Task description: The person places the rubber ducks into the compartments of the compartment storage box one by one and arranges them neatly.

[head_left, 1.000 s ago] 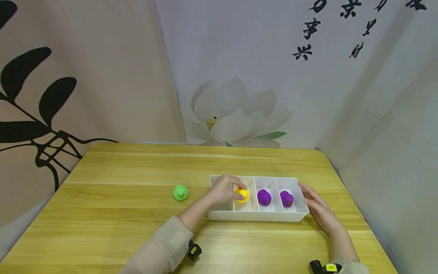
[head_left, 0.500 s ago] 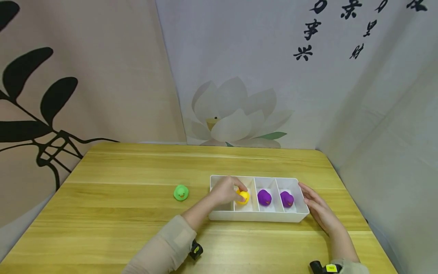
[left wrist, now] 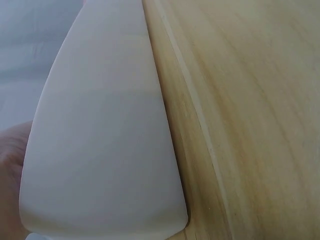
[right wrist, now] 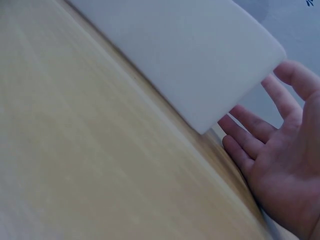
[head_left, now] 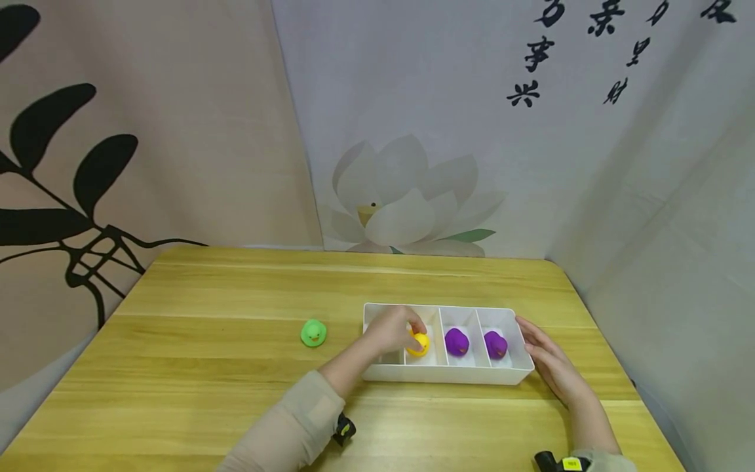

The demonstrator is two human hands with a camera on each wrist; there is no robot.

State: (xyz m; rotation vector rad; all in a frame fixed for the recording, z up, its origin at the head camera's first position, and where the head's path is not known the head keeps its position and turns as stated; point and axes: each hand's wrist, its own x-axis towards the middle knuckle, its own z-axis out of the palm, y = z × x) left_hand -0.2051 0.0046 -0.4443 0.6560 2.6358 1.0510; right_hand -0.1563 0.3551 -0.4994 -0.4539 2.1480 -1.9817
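Observation:
A long white divided box (head_left: 448,375) stands on the wooden table. My left hand (head_left: 390,330) reaches over its left part, thumb and fingers pinching a small yellow toy duck (head_left: 420,345) down in the second compartment from the left. Two purple toy ducks, one (head_left: 457,341) beside the other (head_left: 496,345), sit in the two right-hand compartments. My right hand (right wrist: 287,145) has its fingers extended against the right end of the box. In the left wrist view the box's side wall (left wrist: 100,130) fills the left half, with part of my left hand behind it.
A green toy duck (head_left: 313,333) sits on the table (head_left: 206,367), left of the box. Behind the table hangs a pale curtain (head_left: 413,78) printed with a lotus and dark characters.
The view has shifted slightly. My left wrist and sleeve have moved a little to the right, while the hand stays at the yellow duck. The right hand holds its place.

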